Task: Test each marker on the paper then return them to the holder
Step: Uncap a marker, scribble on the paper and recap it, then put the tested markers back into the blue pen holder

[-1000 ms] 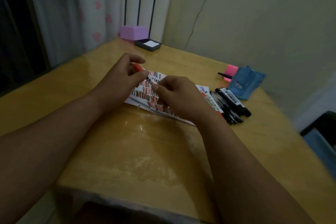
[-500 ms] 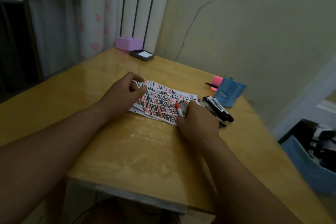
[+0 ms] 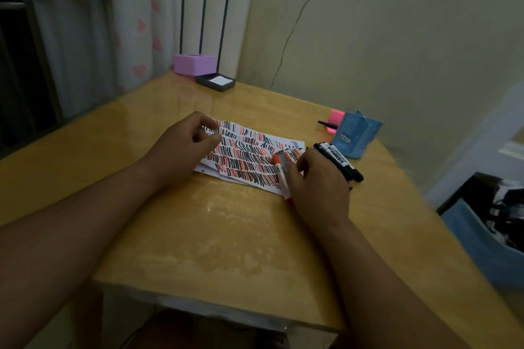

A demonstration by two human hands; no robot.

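We are looking down from the head camera at a glossy wooden table (image 3: 226,235) pushed into a corner. A pale curtain with pink hearts (image 3: 136,22) is hanging at the far left. A purple box (image 3: 194,64) is sitting at the far edge, and a dark tray (image 3: 217,83) is touching its right side.

Over at the far right, a pink block (image 3: 336,117) is lying with a thin black pen (image 3: 326,124) just beside it. Nothing is standing between the hands and the paper (image 3: 246,156), which is lying flat mid-table, crowded with rows of red and black strokes.

The left hand (image 3: 181,150) is resting on the paper's left edge. Its fingers are curling in and the thumb is sitting close to the forefinger; we cannot tell whether anything is pinched there.

The right hand (image 3: 317,187) is coming down on the red markers (image 3: 279,170) at the paper's right edge. The thumb is pressing one marker's side and the bent fingers are closing over the tops, so it is clamping on them. Just beyond its knuckles, the black markers (image 3: 340,160) are lying side by side on the table, capped.

The blue holder (image 3: 354,136) is standing upright near the black markers, touching the pink block; we are not seeing down inside it. The dark tray is holding a white sheet. On the floor to the right, a blue bin (image 3: 482,249) is holding a dark-and-white jumble.
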